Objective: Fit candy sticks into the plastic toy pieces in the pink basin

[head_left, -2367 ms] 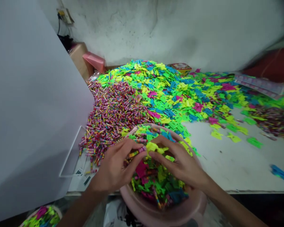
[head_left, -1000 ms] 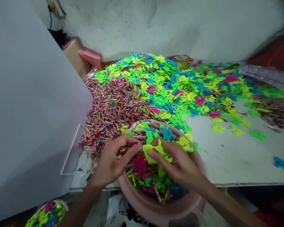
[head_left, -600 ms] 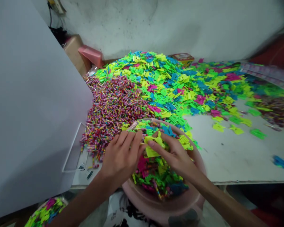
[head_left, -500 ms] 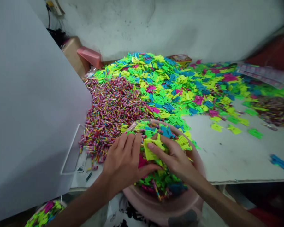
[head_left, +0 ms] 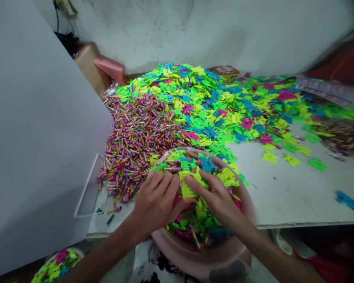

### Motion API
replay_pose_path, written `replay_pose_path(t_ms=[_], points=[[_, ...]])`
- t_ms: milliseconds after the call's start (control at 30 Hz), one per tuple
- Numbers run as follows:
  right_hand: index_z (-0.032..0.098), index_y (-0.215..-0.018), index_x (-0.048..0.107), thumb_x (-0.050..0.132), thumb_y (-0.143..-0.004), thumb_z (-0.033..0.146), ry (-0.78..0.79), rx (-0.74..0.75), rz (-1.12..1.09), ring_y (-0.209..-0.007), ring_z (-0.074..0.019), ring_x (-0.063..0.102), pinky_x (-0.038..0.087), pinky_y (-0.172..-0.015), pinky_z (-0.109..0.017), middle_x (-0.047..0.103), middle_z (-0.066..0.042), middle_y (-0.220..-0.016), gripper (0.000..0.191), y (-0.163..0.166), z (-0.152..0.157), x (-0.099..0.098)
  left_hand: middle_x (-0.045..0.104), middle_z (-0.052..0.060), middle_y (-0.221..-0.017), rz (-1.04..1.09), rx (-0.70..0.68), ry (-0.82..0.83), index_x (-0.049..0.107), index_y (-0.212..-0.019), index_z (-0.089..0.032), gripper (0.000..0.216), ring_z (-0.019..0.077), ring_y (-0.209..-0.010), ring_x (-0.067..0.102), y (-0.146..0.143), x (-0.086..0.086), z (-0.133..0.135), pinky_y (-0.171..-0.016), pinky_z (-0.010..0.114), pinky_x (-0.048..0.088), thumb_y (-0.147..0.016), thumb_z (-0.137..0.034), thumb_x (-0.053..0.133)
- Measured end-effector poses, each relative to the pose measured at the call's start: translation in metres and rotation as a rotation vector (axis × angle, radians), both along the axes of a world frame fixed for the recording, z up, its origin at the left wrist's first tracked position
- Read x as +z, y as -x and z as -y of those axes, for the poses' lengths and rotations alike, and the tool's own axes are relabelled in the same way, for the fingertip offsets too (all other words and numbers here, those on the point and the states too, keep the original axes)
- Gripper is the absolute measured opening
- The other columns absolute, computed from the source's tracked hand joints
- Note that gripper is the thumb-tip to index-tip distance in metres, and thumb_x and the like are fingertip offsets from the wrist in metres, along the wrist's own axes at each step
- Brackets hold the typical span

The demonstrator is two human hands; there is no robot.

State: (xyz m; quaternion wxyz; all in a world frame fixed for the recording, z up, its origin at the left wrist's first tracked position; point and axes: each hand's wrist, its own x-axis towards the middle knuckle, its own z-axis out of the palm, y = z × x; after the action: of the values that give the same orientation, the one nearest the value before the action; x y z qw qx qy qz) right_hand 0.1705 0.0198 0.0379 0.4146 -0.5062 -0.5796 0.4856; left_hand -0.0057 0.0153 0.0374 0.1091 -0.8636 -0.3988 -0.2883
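Note:
My right hand (head_left: 221, 198) grips a flat yellow plastic piece (head_left: 187, 189) between thumb and fingers, above a pink basin (head_left: 179, 257). Close on its left is my left hand (head_left: 156, 196), its fingers curled and the thumb reaching under the piece; whatever those fingers hold is hidden. Inside the basin lie mixed green, blue, yellow and magenta plastic pieces, such as a blue piece (head_left: 207, 163), along with short crayon-like sticks in printed wrappers, one of them a wrapped stick (head_left: 173, 169) just beyond my left fingers.
Behind the basin, a heap of wrapped sticks (head_left: 141, 129) meets a larger heap of plastic pieces (head_left: 206, 98) on the white table (head_left: 283, 200). A white panel (head_left: 47, 129) stands at left. Below it is another container of pieces (head_left: 57, 265). A blue piece (head_left: 348, 201) lies far right.
The fingers of my left hand have curled in more beside the yellow piece, which stays in my right hand. The view has shifted slightly.

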Motion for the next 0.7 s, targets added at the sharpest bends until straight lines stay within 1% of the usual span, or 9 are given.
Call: replay_pose_path(t_ms=[167, 267, 333, 367, 433, 467, 567, 633, 700], points=[[0.023, -0.083, 0.066, 0.061, -0.094, 0.055, -0.083, 0.049, 0.118, -0.084, -0.023, 0.065, 0.053, -0.077, -0.033, 0.07, -0.001, -0.084, 0.034, -0.012, -0.005, 0.013, 0.067, 0.007, -0.081, 0.1, -0.024, 0.084, 0.063, -0.098, -0.014, 0.034, 0.025, -0.079, 0.058, 0.0, 0.003, 0.002, -0.072, 0.038, 0.047, -0.095, -0.048, 0.062], [0.024, -0.085, 0.071, 0.045, -0.101, 0.058, -0.209, 0.035, 0.205, -0.096, -0.0266, 0.068, 0.053, -0.087, -0.037, 0.074, -0.004, -0.089, 0.046, -0.03, -0.026, 0.014, 0.073, 0.009, -0.097, 0.18, -0.16, 0.223, 0.064, -0.112, -0.015, 0.043, 0.0251, -0.093, 0.065, 0.007, 0.004, -0.008, -0.084, 0.04, 0.05, -0.095, -0.055, 0.059], [0.024, -0.094, 0.073, 0.039, -0.104, 0.056, -0.306, -0.015, 0.294, -0.106, -0.0276, 0.067, 0.05, -0.096, -0.041, 0.076, -0.005, -0.098, 0.047, -0.043, -0.046, 0.005, 0.073, 0.009, -0.109, 0.243, -0.2, 0.287, 0.063, -0.121, -0.019, 0.038, 0.0233, -0.103, 0.065, 0.011, -0.002, -0.02, -0.093, 0.04, 0.05, -0.1, -0.049, 0.052], [0.025, -0.102, 0.073, 0.042, -0.104, 0.055, -0.352, -0.002, 0.362, -0.112, -0.0279, 0.065, 0.047, -0.101, -0.043, 0.076, -0.006, -0.106, 0.044, -0.048, -0.055, -0.003, 0.072, 0.009, -0.116, 0.272, -0.17, 0.302, 0.062, -0.126, -0.02, 0.036, 0.0231, -0.109, 0.064, 0.012, -0.008, -0.027, -0.098, 0.041, 0.049, -0.102, -0.044, 0.05], [0.028, -0.121, 0.07, 0.05, -0.101, 0.053, -0.402, 0.111, 0.517, -0.128, -0.0296, 0.057, 0.04, -0.111, -0.049, 0.069, -0.007, -0.131, 0.038, -0.054, -0.069, -0.021, 0.067, 0.011, -0.129, 0.287, -0.064, 0.342, 0.059, -0.134, -0.021, 0.037, 0.0246, -0.122, 0.058, 0.01, -0.022, -0.04, -0.105, 0.045, 0.046, -0.103, -0.039, 0.05], [0.03, -0.129, 0.067, 0.052, -0.1, 0.053, -0.396, 0.183, 0.582, -0.137, -0.0304, 0.051, 0.036, -0.116, -0.052, 0.061, -0.006, -0.144, 0.04, -0.056, -0.072, -0.031, 0.063, 0.012, -0.135, 0.268, -0.018, 0.371, 0.057, -0.137, -0.022, 0.04, 0.0261, -0.128, 0.054, 0.008, -0.03, -0.044, -0.109, 0.047, 0.044, -0.102, -0.04, 0.051], [0.036, -0.143, 0.056, 0.052, -0.099, 0.054, -0.337, 0.332, 0.678, -0.149, -0.0297, 0.036, 0.026, -0.122, -0.056, 0.043, -0.004, -0.16, 0.047, -0.06, -0.064, -0.051, 0.058, 0.012, -0.14, 0.182, 0.021, 0.452, 0.062, -0.134, -0.024, 0.042, 0.0302, -0.137, 0.045, -0.002, -0.049, -0.042, -0.113, 0.053, 0.04, -0.098, -0.046, 0.055], [0.037, -0.145, 0.053, 0.052, -0.1, 0.053, -0.347, 0.365, 0.679, -0.149, -0.0289, 0.036, 0.026, -0.122, -0.056, 0.044, -0.003, -0.16, 0.047, -0.063, -0.051, -0.057, 0.058, 0.012, -0.138, 0.165, 0.013, 0.453, 0.065, -0.13, -0.025, 0.042, 0.0325, -0.138, 0.043, -0.006, -0.054, -0.03, -0.113, 0.055, 0.038, -0.095, -0.048, 0.059], [0.036, -0.145, 0.053, 0.056, -0.098, 0.051, -0.384, 0.374, 0.682, -0.149, -0.0297, 0.035, 0.025, -0.122, -0.057, 0.045, -0.003, -0.159, 0.049, -0.067, -0.036, -0.057, 0.056, 0.013, -0.141, 0.159, -0.002, 0.442, 0.062, -0.134, -0.026, 0.05, 0.0352, -0.141, 0.04, -0.008, -0.055, -0.014, -0.113, 0.058, 0.036, -0.091, -0.051, 0.064]])
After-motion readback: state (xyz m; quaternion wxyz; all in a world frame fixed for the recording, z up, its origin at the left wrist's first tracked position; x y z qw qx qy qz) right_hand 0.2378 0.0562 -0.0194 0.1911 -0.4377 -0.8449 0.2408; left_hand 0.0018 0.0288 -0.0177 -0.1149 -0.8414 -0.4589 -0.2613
